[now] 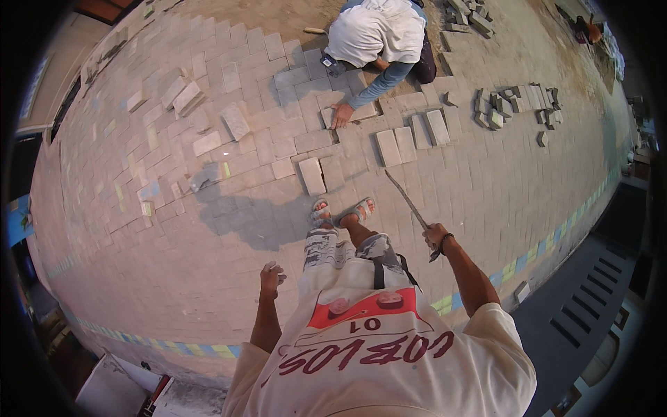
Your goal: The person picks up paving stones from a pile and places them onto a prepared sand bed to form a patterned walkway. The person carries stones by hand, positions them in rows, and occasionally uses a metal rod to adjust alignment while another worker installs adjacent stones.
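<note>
My right hand [436, 238] is wrapped round the near end of a long, thin, greyish bar [408, 200]. The bar slants away to the left, its far tip close to the loose paving bricks [396, 148]; I cannot tell whether the tip touches the paving. To the left of my body hangs my left hand [272, 279], its fingers loosely curled and apart, with nothing seen in them. A tilted paving brick [312, 176] sits beside a dark gap, just beyond my sandalled feet.
Across from me a crouching person [379, 42] presses a hand [342, 115] on the paving. Loose bricks [186, 97] lie at the left, and cut pieces [511, 103] at the right. Bare sand [278, 17] borders the far paving. A hammer-like handle [315, 30] lies near the person.
</note>
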`<act>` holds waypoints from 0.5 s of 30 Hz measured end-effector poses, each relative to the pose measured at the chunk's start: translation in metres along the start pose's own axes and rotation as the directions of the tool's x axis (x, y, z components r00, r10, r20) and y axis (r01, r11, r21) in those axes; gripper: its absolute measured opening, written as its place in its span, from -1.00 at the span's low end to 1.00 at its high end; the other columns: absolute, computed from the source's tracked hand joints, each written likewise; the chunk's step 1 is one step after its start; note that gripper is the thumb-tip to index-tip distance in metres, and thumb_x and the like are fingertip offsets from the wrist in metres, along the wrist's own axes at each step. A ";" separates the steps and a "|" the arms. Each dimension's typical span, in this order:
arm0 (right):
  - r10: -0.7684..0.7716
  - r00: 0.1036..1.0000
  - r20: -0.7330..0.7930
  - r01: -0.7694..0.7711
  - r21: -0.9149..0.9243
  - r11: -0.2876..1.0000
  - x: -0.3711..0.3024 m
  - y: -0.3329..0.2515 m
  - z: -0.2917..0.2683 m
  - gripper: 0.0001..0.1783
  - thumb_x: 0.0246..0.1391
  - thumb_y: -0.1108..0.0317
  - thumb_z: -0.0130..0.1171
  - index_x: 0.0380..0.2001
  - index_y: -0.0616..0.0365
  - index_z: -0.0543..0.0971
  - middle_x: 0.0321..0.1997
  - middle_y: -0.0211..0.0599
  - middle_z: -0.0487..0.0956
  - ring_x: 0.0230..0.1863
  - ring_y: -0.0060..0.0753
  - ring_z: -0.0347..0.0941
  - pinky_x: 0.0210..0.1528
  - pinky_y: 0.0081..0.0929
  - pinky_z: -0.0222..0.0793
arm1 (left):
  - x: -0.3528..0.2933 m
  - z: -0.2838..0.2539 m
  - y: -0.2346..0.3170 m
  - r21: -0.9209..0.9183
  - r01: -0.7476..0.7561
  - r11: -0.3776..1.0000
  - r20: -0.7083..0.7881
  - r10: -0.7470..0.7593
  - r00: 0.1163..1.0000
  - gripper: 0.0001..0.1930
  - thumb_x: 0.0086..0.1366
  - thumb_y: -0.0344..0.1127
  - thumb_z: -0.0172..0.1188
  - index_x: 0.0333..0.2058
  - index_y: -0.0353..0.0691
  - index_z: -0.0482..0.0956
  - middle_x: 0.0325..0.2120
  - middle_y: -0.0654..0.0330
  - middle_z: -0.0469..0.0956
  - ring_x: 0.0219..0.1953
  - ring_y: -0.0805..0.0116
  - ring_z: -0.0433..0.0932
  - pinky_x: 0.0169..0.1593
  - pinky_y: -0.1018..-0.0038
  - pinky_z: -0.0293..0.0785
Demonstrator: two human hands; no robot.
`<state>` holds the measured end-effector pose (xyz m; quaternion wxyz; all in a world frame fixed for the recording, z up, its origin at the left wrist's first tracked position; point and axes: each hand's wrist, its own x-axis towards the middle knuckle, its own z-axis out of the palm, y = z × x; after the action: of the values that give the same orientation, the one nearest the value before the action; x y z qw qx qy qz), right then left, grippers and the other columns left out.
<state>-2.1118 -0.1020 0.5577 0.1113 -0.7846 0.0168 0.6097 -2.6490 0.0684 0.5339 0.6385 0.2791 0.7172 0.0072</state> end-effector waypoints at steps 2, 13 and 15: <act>-0.021 0.998 -0.053 0.018 -0.048 0.999 -0.001 0.000 0.002 -0.93 -0.02 0.48 0.04 -0.45 0.22 0.38 -0.72 -0.36 0.33 -0.80 -0.47 0.25 -0.81 -0.44 0.12 | 0.007 0.000 0.012 -0.006 -0.050 0.999 0.016 0.050 0.999 -0.56 0.22 -0.24 0.01 0.06 -0.24 0.29 -0.31 0.09 0.49 -0.44 0.28 0.55 -0.38 0.45 0.43; -0.124 0.992 0.012 0.121 -0.297 0.947 -0.056 -0.052 0.009 -0.72 -0.07 0.44 0.07 -0.22 0.23 0.46 -0.71 -0.37 0.37 -0.75 -0.45 0.32 -0.76 -0.41 0.17 | 0.024 -0.016 0.048 -0.044 -0.086 0.995 -0.049 0.084 0.995 -0.61 0.21 -0.24 0.03 0.01 -0.19 0.36 -0.32 0.13 0.51 -0.40 0.28 0.55 -0.29 0.42 0.44; -0.174 0.984 0.041 0.177 -0.349 0.920 -0.046 -0.058 0.015 -0.67 -0.08 0.42 0.07 -0.16 0.24 0.46 -0.69 -0.33 0.40 -0.74 -0.46 0.34 -0.74 -0.41 0.20 | 0.020 -0.017 0.043 -0.078 -0.064 0.995 -0.085 0.057 0.995 -0.62 0.21 -0.27 0.03 0.00 -0.21 0.36 -0.36 0.15 0.50 -0.44 0.33 0.53 -0.35 0.46 0.41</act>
<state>-2.1280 -0.0474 0.6070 0.0240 -0.7875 -0.1631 0.5939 -2.6487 0.1188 0.5350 0.6187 0.2742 0.7332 0.0671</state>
